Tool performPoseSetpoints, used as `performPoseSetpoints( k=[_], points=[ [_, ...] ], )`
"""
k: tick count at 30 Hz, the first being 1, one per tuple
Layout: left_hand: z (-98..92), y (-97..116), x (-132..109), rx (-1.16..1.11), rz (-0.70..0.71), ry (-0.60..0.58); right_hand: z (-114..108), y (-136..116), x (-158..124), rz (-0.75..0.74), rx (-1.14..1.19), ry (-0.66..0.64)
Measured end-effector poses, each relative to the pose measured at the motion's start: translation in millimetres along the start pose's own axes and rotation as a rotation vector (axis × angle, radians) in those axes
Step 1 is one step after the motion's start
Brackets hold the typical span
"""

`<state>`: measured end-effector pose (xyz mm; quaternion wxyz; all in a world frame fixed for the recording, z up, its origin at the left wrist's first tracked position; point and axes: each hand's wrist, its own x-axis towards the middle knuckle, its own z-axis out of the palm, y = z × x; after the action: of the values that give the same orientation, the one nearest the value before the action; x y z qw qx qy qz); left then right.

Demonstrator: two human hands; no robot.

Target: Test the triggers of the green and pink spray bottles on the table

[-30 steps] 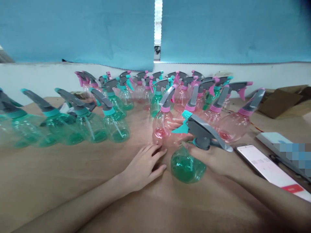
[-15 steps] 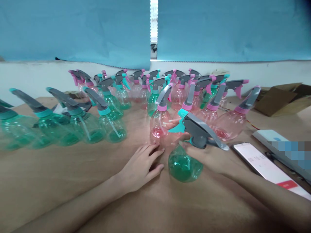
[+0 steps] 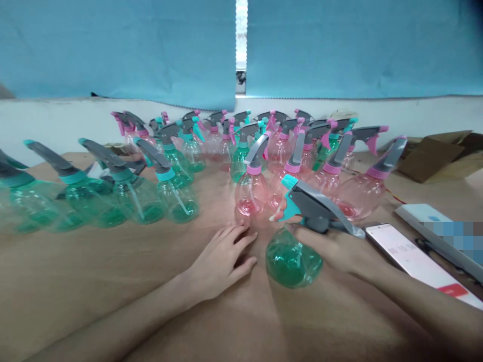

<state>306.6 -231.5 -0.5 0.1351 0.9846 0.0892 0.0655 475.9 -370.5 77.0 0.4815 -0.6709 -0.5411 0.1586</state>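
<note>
Right-hand grip point(image 3: 320, 246) clasps a green spray bottle point(image 3: 291, 260); left hand point(image 3: 221, 261) rests flat.

Looks like a small workroom or packing area, not a home: rows of matching plastic spray bottles point(image 3: 251, 193) on a brown-paper-covered table point(image 3: 113, 286), flattened cardboard point(image 3: 433, 158) at the far right, a smartphone point(image 3: 409, 256) lying beside them, blue curtains point(image 3: 113, 50) above a white wall point(image 3: 49, 120).

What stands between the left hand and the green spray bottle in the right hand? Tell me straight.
Nothing visible does. The left hand rests on the brown table top, and only a narrow strip of that surface separates its fingertips from the green spray bottle, held by the right hand.
</note>
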Motion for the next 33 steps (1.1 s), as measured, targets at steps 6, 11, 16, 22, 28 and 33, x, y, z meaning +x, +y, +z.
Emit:
performPoseSetpoints(
  k=[6, 11, 16, 22, 28, 33],
  points=[
    [0.4, 0.1, -1.0, 0.004, 0.008, 0.002, 3.6, -3.1, -0.2, 0.032, 0.027, -0.024],
    [1.3, -0.6, -0.9, 0.003, 0.010, 0.004, 4.9, -11.6, 1.6, 0.035, -0.056, 0.037],
    [1.4, -0.8, -0.5, 0.004, 0.012, 0.011, 3.4, -9.4, 1.6, -0.020, -0.112, 0.009],
    [0.8, 0.0, -0.8, 0.004, 0.004, 0.005, 3.5, 0.1, -1.3, -0.035, -0.103, 0.083],
    [-0.8, 0.8, -0.5, 0.005, -0.006, 0.004, 2.3, 1.5, -1.5, -0.050, -0.089, 0.080],
    [-0.5, 1.1, -0.7, 0.009, -0.013, -0.019, 2.2, 1.4, -0.8, -0.061, -0.046, 0.044]
  ],
)
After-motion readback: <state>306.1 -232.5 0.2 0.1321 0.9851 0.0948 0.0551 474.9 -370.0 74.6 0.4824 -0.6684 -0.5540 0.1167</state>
